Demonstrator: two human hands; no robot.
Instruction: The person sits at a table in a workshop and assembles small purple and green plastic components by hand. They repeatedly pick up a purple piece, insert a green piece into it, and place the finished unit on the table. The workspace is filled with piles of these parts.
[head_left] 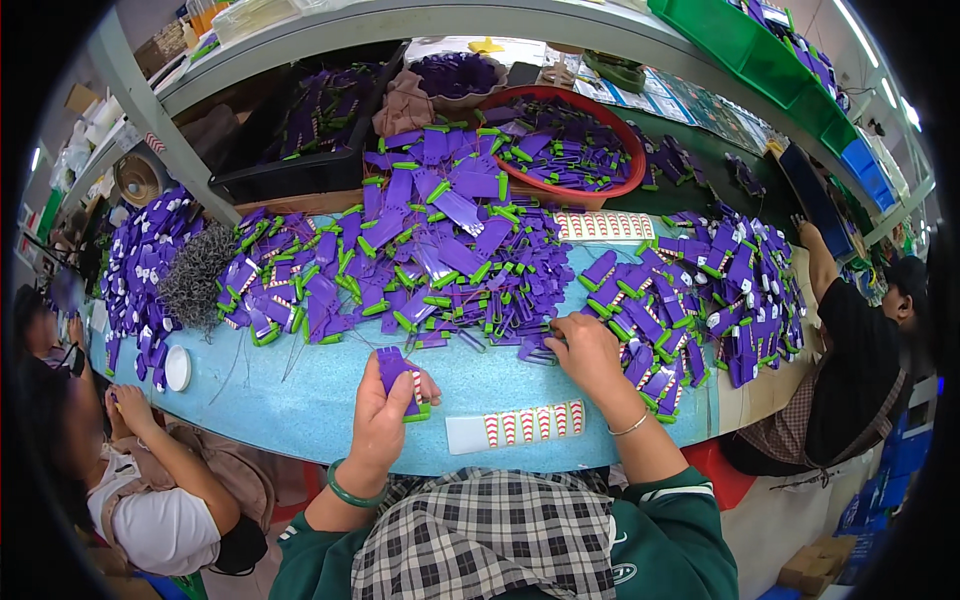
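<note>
My left hand (375, 420) is closed around a flat purple plastic piece (392, 368). That piece has a green end and a strip with red chevrons along one side. At the near edge of a big heap of purple and green pieces (440, 250), my right hand (588, 352) has its fingers bent, thumb and forefinger close together. Whatever lies between those fingertips is too small to make out. On the blue tabletop between my forearms lies a white sticker sheet (515, 427) with rows of red and yellow chevrons.
Another sticker sheet (605, 226) lies behind the heap. Beyond are a red basin (640, 160) and a black tray (290, 175), both holding pieces. More pieces pile up right and left, beside a tangle of grey wire (198, 280). A white lid (177, 368) sits left. Co-workers sit on both sides.
</note>
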